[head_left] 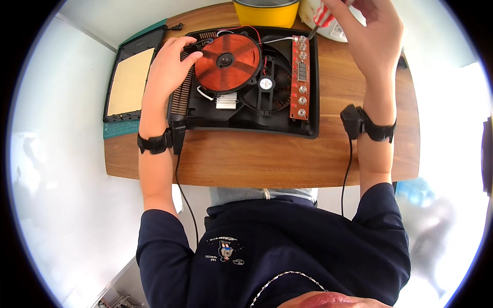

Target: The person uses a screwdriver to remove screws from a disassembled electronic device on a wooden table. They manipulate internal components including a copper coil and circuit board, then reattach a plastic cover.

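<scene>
An opened black appliance casing (277, 128) holds a round orange coil (231, 72), a fan (275, 95), a white heatsink (226, 101) and a red control board with buttons (298, 77). My left hand (172, 64) rests at the casing's left side beside the coil, fingers apart and curved. My right hand (377, 36), raised at the upper right, grips a screwdriver (322, 15) with a red and white handle, its tip at the board's top end.
A black cover with a beige panel (128, 82) lies on a green mat (120, 129) at the left of the wooden table (257, 164). A yellow container (264, 11) and a white container (336, 32) stand at the back. Cables hang from both wrist straps.
</scene>
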`<state>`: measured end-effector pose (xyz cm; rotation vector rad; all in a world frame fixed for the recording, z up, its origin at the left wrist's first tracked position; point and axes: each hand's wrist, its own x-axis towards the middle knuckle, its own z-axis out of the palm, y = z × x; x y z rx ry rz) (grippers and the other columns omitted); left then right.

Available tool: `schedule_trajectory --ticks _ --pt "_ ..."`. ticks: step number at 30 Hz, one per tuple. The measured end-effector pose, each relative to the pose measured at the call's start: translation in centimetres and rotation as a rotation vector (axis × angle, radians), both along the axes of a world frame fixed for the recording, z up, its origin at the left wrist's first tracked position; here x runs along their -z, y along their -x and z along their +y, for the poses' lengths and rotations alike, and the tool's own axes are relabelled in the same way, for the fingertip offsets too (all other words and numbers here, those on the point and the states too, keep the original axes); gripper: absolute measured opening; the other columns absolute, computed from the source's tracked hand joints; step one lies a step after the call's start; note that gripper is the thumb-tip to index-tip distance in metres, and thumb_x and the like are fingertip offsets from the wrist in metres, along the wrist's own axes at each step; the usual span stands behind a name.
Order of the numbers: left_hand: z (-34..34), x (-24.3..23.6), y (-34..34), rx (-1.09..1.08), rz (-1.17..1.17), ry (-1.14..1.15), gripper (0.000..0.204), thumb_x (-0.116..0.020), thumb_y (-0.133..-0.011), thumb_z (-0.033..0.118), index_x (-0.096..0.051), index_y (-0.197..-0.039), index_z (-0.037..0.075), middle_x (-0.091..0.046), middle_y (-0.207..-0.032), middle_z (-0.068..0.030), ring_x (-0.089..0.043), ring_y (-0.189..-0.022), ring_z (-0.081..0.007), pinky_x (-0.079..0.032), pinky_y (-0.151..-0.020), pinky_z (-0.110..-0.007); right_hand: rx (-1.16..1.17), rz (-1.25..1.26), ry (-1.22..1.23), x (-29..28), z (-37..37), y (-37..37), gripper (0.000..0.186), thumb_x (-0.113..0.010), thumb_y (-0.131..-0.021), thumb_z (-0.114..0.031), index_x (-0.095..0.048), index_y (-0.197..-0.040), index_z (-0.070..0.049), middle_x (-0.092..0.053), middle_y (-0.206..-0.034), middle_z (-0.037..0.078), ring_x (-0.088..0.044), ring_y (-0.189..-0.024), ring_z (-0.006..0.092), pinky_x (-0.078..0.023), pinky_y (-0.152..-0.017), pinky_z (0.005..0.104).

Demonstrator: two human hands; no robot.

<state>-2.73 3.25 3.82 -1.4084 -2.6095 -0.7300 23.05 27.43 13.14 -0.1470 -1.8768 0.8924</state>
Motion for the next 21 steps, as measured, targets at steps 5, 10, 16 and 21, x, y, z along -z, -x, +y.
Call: schedule_trajectory --ticks 5,10,16,21 --pt "0.1 -1.2 3.6 0.1 -0.149 0.001 0.025 -0.071 -0.093 0.021 -0.072 -0.111 0.003 -0.074 -0.101 -0.0142 -0.07 -0.089 -0.0292 -0.055 -0.083 -0.039 -0.18 0.144 0.01 0.4 -2.2 1.6 0.05 -0.075 -0.086 0.009 -0.059 -0.133 0.002 -0.067 -0.117 0.007 -0.066 -0.108 0.0148 -0.055 -0.095 0.029" --pt "0.5 -1.5 4.3 0.152 -0.248 0.166 0.018 -0.068 -0.093 0.014 -0.074 -0.104 0.001 -0.075 -0.095 -0.0134 -0.071 -0.089 -0.0278 -0.055 -0.082 -0.039 -0.405 0.017 0.251 -0.9 -7.7 5.5 0.05 -0.069 -0.088 0.015 -0.057 -0.134 0.001 -0.066 -0.121 0.008 -0.063 -0.116 0.0155 -0.053 -0.1 0.0295" --pt "0.3 -0.5 5.0 0.217 -0.246 0.083 0.018 -0.067 -0.092 0.009 -0.073 -0.108 0.001 -0.076 -0.097 -0.0135 -0.072 -0.092 -0.027 -0.055 -0.084 -0.038 -0.447 -0.068 0.131 -0.8 -10.8 12.0 0.048 -0.069 -0.089 0.012 -0.057 -0.133 -0.001 -0.067 -0.116 0.005 -0.062 -0.11 0.0109 -0.052 -0.095 0.0264" --pt "0.1 0.9 6.5 0.213 -0.31 0.139 0.015 -0.069 -0.086 0.008 -0.074 -0.098 0.0 -0.075 -0.088 -0.0118 -0.07 -0.084 -0.0256 -0.054 -0.077 -0.038 -0.379 -0.228 0.238 0.4 -13.0 14.9 0.041 -0.069 -0.093 0.007 -0.058 -0.131 -0.001 -0.065 -0.109 0.003 -0.062 -0.101 0.009 -0.052 -0.087 0.0251"
